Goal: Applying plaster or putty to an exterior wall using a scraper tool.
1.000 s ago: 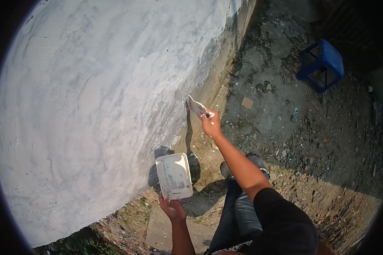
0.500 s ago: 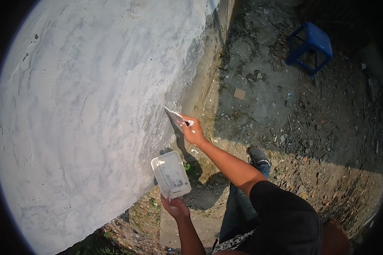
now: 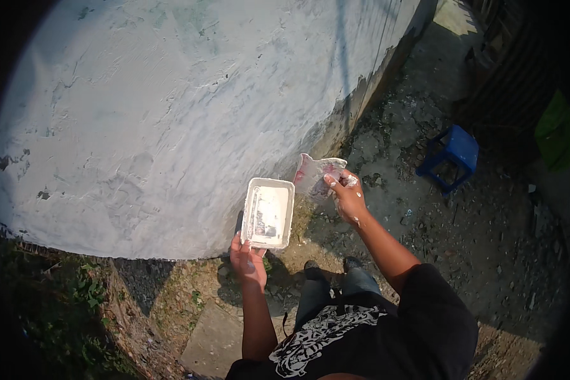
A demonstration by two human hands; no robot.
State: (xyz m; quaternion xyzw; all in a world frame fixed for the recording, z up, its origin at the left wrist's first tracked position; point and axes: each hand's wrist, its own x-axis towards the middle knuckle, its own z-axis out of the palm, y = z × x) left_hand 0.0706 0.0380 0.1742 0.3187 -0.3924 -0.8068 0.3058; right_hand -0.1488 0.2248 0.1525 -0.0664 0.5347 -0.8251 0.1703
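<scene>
My left hand (image 3: 249,261) grips the near end of a rectangular white plastic container (image 3: 291,216), its fingers under and along the rim. White putty (image 3: 273,204) coats the bottom of the container, with some darker bare patches. Just right of the container, my right hand (image 3: 348,197) pinches a thin, flat putty spreader (image 3: 311,176) between thumb and fingers. The spreader is translucent, with reddish smears and a white-crusted, uneven far edge. White putty spots the right thumb and fingers. Behind both hands stands a wall (image 3: 145,152) with a rough white-grey coat; the spreader appears apart from it.
A blue plastic stool (image 3: 453,155) stands on the rubble-strewn ground at the right. Along the wall's foot runs an uncoated grey-brown strip (image 3: 351,120). Green plants (image 3: 88,291) grow at the lower left, near a flat concrete slab (image 3: 212,342). My feet are below the container.
The spreader has come away from the wall and turned its flat face into view, right of the container. The container now shows its putty-coated inside. The whole view has shifted.
</scene>
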